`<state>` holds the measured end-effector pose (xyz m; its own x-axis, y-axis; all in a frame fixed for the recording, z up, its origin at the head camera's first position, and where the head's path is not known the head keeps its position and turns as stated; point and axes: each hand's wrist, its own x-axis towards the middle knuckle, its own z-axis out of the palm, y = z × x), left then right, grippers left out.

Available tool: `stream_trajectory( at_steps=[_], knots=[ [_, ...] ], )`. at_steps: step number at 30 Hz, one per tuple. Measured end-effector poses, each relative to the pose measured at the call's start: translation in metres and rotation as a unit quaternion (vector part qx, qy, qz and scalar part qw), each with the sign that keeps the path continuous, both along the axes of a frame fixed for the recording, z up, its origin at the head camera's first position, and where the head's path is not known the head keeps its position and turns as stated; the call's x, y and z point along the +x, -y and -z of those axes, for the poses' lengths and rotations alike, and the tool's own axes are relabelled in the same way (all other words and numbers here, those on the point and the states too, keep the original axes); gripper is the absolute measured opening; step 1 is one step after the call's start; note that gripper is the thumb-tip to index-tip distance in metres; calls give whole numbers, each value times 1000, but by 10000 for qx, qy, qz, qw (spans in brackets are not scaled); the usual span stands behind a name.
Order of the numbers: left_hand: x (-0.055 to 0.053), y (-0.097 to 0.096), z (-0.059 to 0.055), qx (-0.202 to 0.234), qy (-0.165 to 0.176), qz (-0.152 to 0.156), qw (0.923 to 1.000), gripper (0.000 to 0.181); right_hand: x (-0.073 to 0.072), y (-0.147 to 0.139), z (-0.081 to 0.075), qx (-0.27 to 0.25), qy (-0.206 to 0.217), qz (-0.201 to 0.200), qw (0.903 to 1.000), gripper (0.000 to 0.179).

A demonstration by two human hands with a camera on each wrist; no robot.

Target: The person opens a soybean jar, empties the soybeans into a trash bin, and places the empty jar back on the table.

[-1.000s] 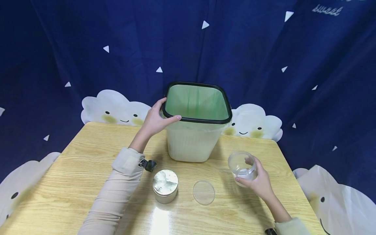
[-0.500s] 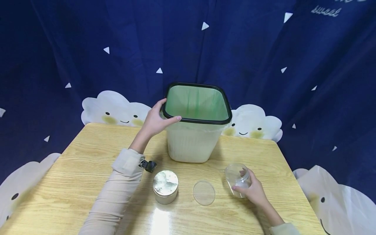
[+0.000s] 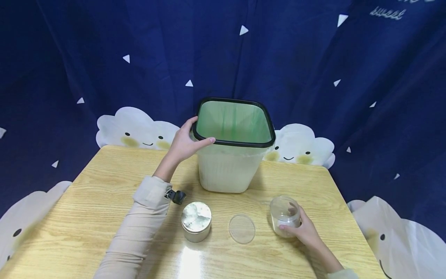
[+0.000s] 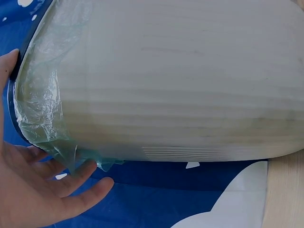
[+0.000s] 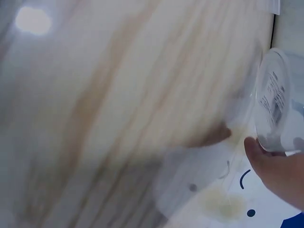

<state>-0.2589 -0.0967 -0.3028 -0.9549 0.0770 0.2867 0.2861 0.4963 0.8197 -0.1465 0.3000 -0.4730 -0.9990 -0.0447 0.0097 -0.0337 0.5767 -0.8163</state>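
Observation:
A pale trash can (image 3: 226, 170) with a black rim and a thin green liner (image 3: 233, 122) stands upright toward the back of the table. At its left front corner my left hand (image 3: 182, 143) grips the rim, thumb over the front edge and fingers along the side. The liner's crumpled edge (image 4: 50, 104) hangs outside under the rim. On the right, my right hand (image 3: 306, 230) holds a clear plastic jar (image 3: 283, 213), open at the top, between thumb and fingers, low over the table. Printed text shows on the jar's base (image 5: 273, 97) in the right wrist view.
A round silver tin (image 3: 196, 221) with its lid on sits at the front middle. Beside it a clear round lid (image 3: 242, 228) lies flat on the wooden table (image 3: 115, 186). A dark blue curtain (image 3: 223, 50) with cloud shapes hangs behind.
My right hand has moved the jar down toward the table; it tilted half a second ago and now stands more upright, slightly further right. The left hand and trash can stay put.

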Motion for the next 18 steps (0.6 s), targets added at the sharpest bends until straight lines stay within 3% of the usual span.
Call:
stream_trajectory(
  at_steps=[12,18],
  knots=[
    [0,-1,0,-34,-57,11,10000,90,3,-13,11,-366,-21,-509,9980,99],
    [1,0,-1,-23,-8,3,10000,91,7,-15,2,-540,279,-603,9963,103]
  ],
)
